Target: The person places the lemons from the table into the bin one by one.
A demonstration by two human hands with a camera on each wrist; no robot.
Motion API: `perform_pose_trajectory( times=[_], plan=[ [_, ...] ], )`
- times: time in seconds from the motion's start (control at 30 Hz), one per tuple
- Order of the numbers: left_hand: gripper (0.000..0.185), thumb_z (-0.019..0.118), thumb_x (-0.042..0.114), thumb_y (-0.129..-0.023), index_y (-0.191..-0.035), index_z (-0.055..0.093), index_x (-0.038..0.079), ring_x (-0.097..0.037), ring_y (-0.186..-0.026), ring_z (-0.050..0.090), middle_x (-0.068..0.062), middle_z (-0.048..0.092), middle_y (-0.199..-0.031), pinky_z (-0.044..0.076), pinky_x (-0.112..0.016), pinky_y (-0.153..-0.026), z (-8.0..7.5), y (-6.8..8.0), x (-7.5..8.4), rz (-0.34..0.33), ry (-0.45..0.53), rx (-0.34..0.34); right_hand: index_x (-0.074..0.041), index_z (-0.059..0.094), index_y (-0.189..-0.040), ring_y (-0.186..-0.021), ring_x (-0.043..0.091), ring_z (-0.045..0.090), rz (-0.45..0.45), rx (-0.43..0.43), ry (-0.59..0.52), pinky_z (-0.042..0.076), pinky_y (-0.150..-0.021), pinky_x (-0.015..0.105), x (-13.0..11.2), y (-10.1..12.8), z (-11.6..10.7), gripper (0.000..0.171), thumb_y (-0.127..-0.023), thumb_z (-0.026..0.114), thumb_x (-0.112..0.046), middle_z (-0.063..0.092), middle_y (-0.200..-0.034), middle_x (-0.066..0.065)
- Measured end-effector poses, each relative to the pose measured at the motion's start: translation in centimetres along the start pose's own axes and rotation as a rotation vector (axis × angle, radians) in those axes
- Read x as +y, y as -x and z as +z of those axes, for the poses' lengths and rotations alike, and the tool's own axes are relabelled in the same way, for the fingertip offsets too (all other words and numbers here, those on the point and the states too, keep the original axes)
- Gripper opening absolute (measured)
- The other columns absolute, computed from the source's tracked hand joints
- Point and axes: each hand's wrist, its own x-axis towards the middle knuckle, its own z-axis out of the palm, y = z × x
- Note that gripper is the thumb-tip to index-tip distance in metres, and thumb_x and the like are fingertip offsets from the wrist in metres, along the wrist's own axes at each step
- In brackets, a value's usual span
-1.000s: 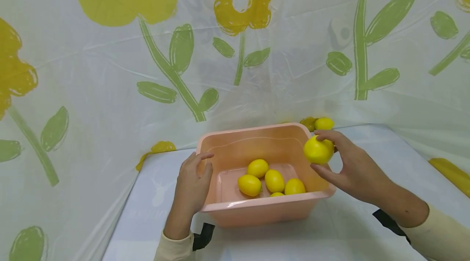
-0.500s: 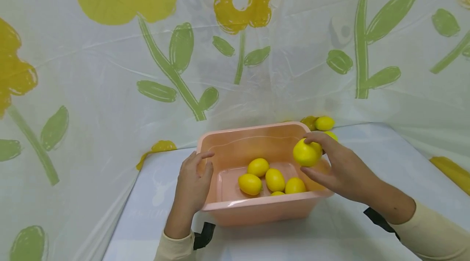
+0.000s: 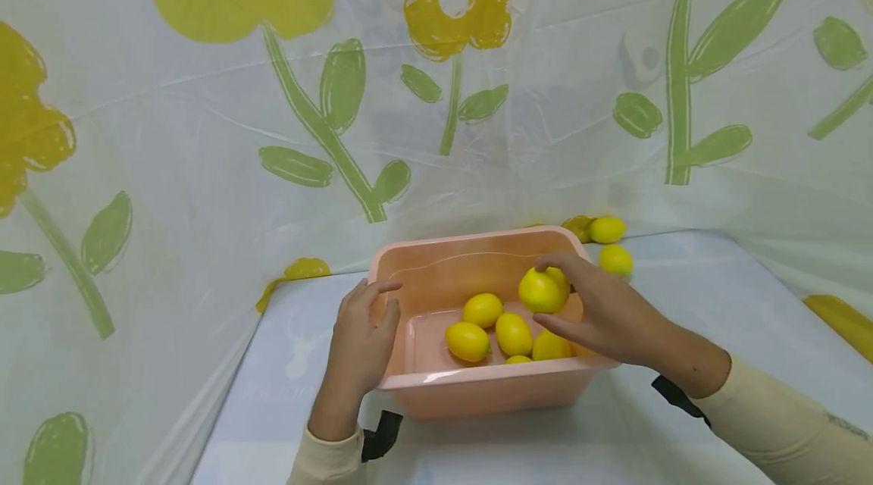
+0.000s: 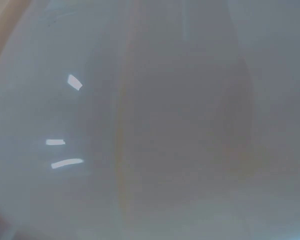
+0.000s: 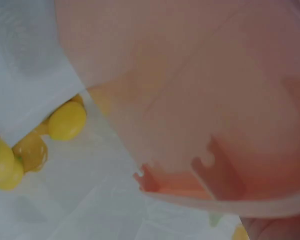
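Note:
In the head view a pink plastic basin [image 3: 491, 398] stands on the table, with several yellow lemons [image 3: 467, 341] lying on its floor. My right hand [image 3: 607, 311] reaches over the basin's right side. Thumb and fingers pinch a lemon [image 3: 543, 290] above the others, inside the rim. At the left rim is my left hand [image 3: 358, 345], thumb and index finger apart and pointing inward, holding no lemon. The left wrist view shows only a blurred grey surface with glints. The right wrist view is mostly filled by the basin's wall [image 5: 190, 100], and the held lemon cannot be made out there.
Behind the basin's right corner lie two loose lemons, one by the cloth [image 3: 607, 229] and one nearer [image 3: 616, 261]. A white cloth printed with yellow flowers hangs behind the pale table [image 3: 273, 394]. Lemons [image 5: 67, 120] also show left of the basin in the right wrist view.
My right hand has carried the lemon left, from the basin's right rim to above its inside. A loose lemon behind the hand has come into sight. My left hand has stayed put.

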Motion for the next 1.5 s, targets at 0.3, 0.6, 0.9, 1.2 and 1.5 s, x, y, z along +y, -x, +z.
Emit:
perform_pose_trajectory(
  times=[0.3,0.6,0.9,1.2,1.5],
  plan=[
    [0.032,0.051,0.025,-0.100,-0.126,0.067,0.015,-0.034,-0.150,0.029,-0.014,0.053,-0.148,0.026,-0.067,-0.115,0.1,-0.2,-0.2,0.002,0.006,-0.002,-0.017,0.048,-0.131,-0.101,0.013,0.059,0.042,-0.115,-0.006,0.057,-0.091,0.034,-0.2,-1.6,1.5,0.060,-0.083,0.081,-0.030,0.059,-0.126,0.001],
    [0.033,0.051,0.024,-0.100,-0.127,0.066,0.015,-0.035,-0.151,0.028,-0.013,0.053,-0.148,0.024,-0.068,-0.115,0.2,-0.2,-0.1,-0.011,0.010,-0.006,-0.021,0.048,-0.132,-0.104,0.013,0.058,0.078,-0.228,-0.004,0.056,-0.095,0.036,0.4,-2.6,2.8,0.059,-0.084,0.079,-0.036,0.061,-0.125,-0.002],
    [0.032,0.051,0.024,-0.100,-0.127,0.067,0.016,-0.034,-0.151,0.028,-0.012,0.053,-0.148,0.026,-0.068,-0.114,0.2,-0.2,-0.1,-0.009,-0.004,0.002,-0.027,0.050,-0.125,-0.086,0.012,0.059,0.162,-0.361,0.059,0.059,-0.084,0.031,0.0,-3.4,4.0,0.054,-0.082,0.081,-0.037,0.061,-0.118,-0.004],
    [0.032,0.051,0.023,-0.100,-0.127,0.067,0.016,-0.034,-0.151,0.029,-0.013,0.052,-0.148,0.026,-0.068,-0.114,0.2,0.0,0.0,0.002,0.005,-0.002,-0.032,0.051,-0.117,-0.079,0.009,0.056,0.224,-0.512,0.092,0.055,-0.081,0.028,0.2,-3.2,4.4,0.049,-0.080,0.083,-0.036,0.057,-0.095,-0.012],
    [0.033,0.050,0.024,-0.100,-0.128,0.066,0.016,-0.034,-0.151,0.028,-0.012,0.052,-0.149,0.026,-0.068,-0.114,0.1,0.0,0.0,-0.007,-0.004,-0.010,-0.028,0.053,-0.113,-0.081,0.009,0.056,0.190,-0.545,0.045,0.055,-0.086,0.030,0.4,-2.9,4.4,0.044,-0.081,0.083,-0.031,0.058,-0.092,-0.012]
  ],
)
